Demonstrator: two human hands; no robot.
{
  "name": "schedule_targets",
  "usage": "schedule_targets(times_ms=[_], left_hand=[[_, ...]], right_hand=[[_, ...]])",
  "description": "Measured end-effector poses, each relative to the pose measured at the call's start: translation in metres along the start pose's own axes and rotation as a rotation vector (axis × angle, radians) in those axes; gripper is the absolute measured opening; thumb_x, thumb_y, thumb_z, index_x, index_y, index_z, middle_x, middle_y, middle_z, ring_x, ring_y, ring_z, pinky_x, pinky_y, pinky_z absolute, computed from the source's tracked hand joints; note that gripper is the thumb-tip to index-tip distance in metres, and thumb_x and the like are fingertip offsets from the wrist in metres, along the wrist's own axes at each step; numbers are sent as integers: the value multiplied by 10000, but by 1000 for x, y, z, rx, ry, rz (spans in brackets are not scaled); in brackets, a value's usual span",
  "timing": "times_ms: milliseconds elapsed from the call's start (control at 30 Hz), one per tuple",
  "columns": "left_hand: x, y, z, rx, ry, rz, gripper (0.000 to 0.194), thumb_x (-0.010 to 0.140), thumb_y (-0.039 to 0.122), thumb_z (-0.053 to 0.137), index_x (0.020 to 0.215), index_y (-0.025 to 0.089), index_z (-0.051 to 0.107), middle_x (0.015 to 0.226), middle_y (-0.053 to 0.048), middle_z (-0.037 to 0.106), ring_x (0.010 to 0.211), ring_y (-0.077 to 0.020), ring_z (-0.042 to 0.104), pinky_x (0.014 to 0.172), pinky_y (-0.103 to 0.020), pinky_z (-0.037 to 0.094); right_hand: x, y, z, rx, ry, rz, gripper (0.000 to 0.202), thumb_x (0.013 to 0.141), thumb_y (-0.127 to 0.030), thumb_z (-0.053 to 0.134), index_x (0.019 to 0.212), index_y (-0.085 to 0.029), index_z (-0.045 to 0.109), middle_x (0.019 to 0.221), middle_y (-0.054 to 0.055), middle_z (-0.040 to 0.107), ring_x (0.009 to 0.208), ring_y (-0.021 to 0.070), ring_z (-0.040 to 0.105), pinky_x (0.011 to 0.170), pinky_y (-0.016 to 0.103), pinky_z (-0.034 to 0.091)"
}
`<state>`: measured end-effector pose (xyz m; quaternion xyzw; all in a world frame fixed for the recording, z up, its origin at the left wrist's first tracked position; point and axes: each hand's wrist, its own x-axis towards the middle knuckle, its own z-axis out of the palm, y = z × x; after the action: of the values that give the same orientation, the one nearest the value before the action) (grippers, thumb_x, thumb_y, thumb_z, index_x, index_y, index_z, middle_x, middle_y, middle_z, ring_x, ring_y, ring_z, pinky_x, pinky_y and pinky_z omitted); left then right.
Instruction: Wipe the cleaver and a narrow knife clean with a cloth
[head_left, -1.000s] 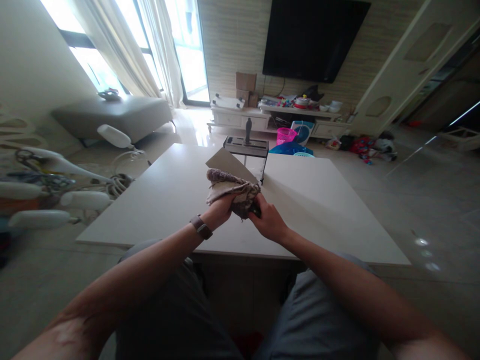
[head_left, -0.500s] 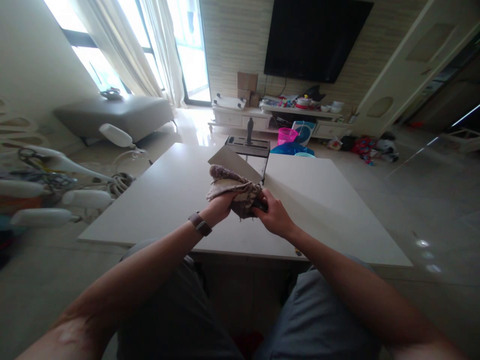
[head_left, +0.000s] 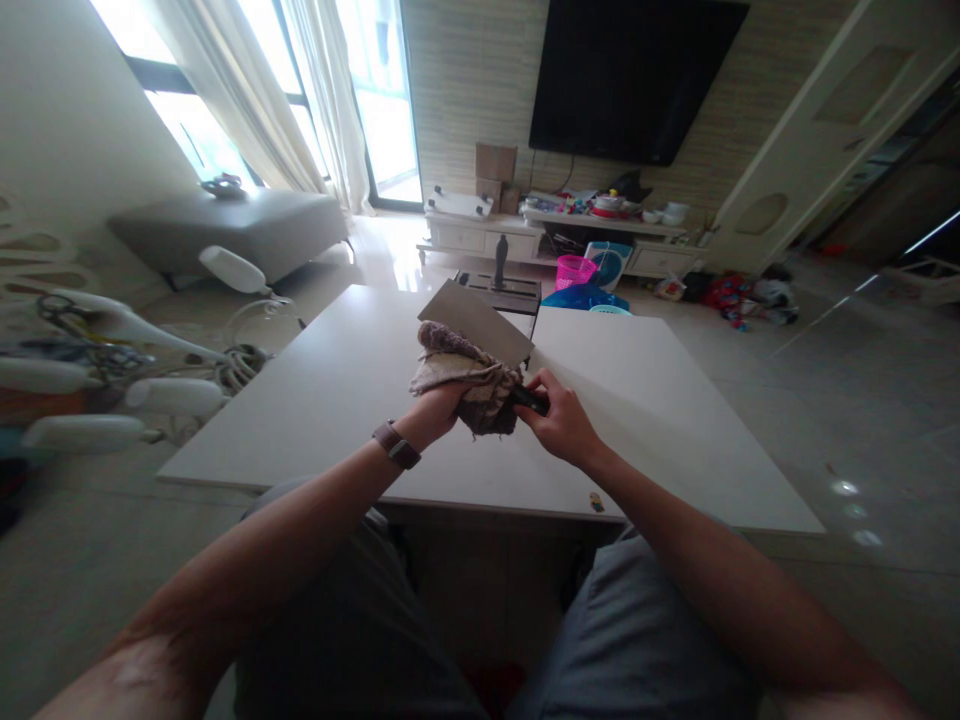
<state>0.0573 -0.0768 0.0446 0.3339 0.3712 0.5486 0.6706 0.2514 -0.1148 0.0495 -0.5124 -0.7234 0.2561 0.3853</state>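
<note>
At mid-frame, the white table (head_left: 630, 410) is being overhung by a flat blade (head_left: 480, 322). Just below center, the bunched cloth (head_left: 469, 378) is being gripped by the left hand (head_left: 437, 413), the dark handle (head_left: 529, 400) by the right hand (head_left: 562, 422).

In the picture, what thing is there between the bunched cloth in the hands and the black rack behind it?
A broad grey blade shows between the cloth and the black rack, as seen in the head view.

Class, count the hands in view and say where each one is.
2: the left hand holds the bunched cloth; the right hand grips the black handle.
</note>
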Motion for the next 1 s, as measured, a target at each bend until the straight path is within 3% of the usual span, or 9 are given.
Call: schedule_targets(times_ms=[267,500,700,1000], left_hand=[[-2,2,-6,-16,-38,20,188,725,216,841,900,169,794,1036,-90,807,971,-280,759,954,-398,600],[7,9,-10,-93,40,72,229,689,165,847,904,161,769,975,-80,803,983,-282,758,981,-427,592],[17,24,-18,-119,3,143,223,724,177,827,933,145,755,965,-71,802,943,-260,757,977,-421,593],[27,44,-27,-205,76,266,352,677,102,809,1012,193,749,999,-52,797,1069,-255,737,976,-379,593]], right_hand=[[-5,-5,4,2,-23,-3,203,825,-293,681,938,-240,521,819,26,736,722,206,674,652,277,455],[-7,-8,4,-6,-46,-8,196,838,-305,676,919,-241,508,799,16,732,662,180,636,622,263,413],[-8,-9,5,-36,-47,0,210,841,-343,683,927,-237,523,784,6,723,579,147,561,591,258,376],[-11,-10,4,-26,-66,3,217,842,-351,684,939,-237,527,808,17,735,577,149,573,580,257,382]])
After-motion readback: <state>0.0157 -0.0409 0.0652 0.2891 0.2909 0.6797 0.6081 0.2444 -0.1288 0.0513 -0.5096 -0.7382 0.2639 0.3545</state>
